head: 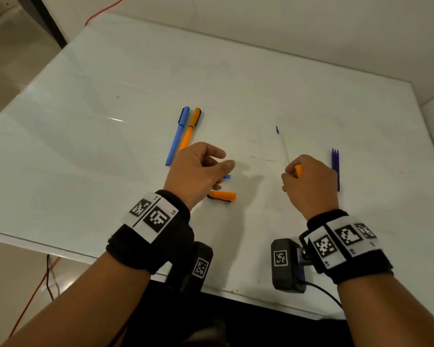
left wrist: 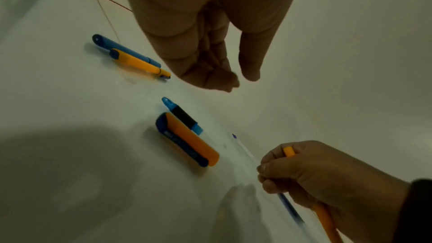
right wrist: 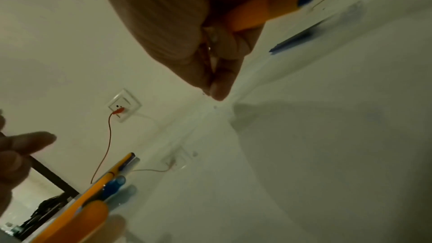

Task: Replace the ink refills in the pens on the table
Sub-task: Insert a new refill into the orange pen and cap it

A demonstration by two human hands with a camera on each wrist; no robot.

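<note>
My right hand [head: 290, 171] grips an orange pen barrel [head: 298, 170] in its fist. Its fingertips also pinch the near end of a thin clear refill [head: 283, 146], whose purple tip points away across the white table [head: 110, 71]. Beside that hand on the right lie several purple refills [head: 335, 169]. My left hand [head: 223, 161] hovers loosely curled and holds nothing. Under it lie a blue front section with a black grip [left wrist: 182, 115] and an orange cap with a blue clip [left wrist: 187, 139]. Behind it a blue pen [head: 177, 136] and an orange pen [head: 189, 128] lie side by side.
A wall runs close behind the table's far and right edges. A red cable [head: 103, 11] hangs at the back left and plugs into a wall socket [right wrist: 124, 105]. The table's near edge [head: 60, 251] is just under my wrists.
</note>
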